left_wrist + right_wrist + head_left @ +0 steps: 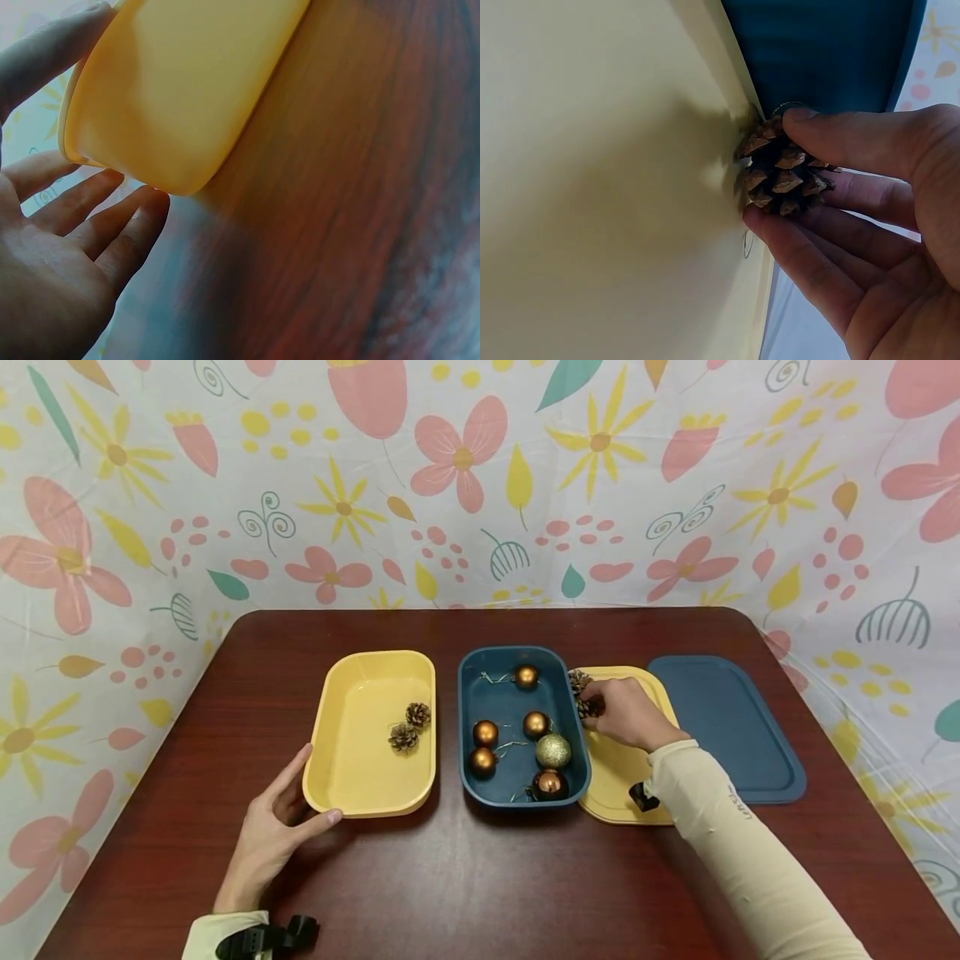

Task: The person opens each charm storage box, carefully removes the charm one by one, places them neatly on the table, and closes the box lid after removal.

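Note:
My right hand (626, 712) pinches a brown pinecone (784, 172) between thumb and fingertips, above the yellow lid (615, 777). Just beyond it, another pinecone (579, 681) lies by the lid's left edge, partly hidden. My left hand (273, 831) is at the near left corner of the yellow container (352, 685), thumb at one side and fingers spread along the other. In the left wrist view the fingers (135, 232) look relaxed, with tips against the container's wall. Inside that container, two pinecones (410, 727) sit near the right wall.
Between the yellow container and the lid stands a blue container (480, 668) with several copper baubles (483, 762) and a gold glitter bauble (552, 751). A blue lid (727, 727) lies at the right, beside the yellow lid. Behind the dark wooden table (525, 877) hangs a floral cloth (480, 485).

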The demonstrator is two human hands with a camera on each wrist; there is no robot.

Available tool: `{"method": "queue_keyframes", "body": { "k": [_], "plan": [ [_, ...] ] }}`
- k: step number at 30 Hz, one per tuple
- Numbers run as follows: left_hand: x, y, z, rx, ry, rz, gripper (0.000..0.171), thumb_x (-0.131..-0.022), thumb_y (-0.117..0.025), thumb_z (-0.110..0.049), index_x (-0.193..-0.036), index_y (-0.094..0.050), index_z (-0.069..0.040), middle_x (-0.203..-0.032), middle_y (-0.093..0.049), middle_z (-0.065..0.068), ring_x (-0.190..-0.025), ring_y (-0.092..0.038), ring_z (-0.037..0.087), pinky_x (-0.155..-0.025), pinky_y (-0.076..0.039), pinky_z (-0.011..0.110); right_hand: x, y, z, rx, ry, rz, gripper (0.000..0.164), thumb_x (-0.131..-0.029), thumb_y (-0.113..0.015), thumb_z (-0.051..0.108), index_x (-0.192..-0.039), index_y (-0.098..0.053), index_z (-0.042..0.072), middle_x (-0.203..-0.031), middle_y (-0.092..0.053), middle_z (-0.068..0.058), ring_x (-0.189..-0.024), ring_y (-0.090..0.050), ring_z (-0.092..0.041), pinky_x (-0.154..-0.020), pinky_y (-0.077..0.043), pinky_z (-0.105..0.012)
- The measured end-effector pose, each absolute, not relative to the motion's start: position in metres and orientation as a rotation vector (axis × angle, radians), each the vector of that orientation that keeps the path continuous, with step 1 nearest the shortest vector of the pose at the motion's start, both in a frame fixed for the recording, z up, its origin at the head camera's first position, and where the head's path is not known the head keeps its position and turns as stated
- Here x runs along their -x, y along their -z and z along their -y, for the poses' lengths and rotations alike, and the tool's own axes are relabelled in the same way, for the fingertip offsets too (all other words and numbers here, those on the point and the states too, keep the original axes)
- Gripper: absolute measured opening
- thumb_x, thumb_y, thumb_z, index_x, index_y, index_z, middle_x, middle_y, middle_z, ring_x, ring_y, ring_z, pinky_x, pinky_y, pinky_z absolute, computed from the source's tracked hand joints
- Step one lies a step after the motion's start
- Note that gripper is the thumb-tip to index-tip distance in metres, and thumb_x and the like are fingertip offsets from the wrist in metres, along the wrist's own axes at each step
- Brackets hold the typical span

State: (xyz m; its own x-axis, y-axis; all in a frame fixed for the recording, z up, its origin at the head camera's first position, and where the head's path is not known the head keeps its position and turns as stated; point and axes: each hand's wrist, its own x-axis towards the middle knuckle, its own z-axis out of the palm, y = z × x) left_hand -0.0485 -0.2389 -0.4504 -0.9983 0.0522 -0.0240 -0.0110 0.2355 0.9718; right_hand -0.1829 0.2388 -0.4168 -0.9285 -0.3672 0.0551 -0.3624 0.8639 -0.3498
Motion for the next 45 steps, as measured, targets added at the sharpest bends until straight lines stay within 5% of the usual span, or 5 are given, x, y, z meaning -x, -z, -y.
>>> {"method": "queue_keyframes", "body": {
  "k": [45],
  "plan": [
    [0.047, 0.451, 0.239, -0.034, -1.953, -2.411, 0.095, -0.083, -0.080, -0.001, -0.160, -0.029, -0.023, -0.166, -0.027, 0.011, -0.129, -0.053, -0.009, -0.095, -0.049, 0.008, 0.180, 0.385, -0.247, 0.483, 0.726, -2.986, 0.035, -0.083, -0.080, 0.013, -0.114, -0.072, 0.000, -0.110, -0.074, -0.020, -0.097, -0.072, -0.033, -0.085, -0.059, -0.050]
  ]
}}
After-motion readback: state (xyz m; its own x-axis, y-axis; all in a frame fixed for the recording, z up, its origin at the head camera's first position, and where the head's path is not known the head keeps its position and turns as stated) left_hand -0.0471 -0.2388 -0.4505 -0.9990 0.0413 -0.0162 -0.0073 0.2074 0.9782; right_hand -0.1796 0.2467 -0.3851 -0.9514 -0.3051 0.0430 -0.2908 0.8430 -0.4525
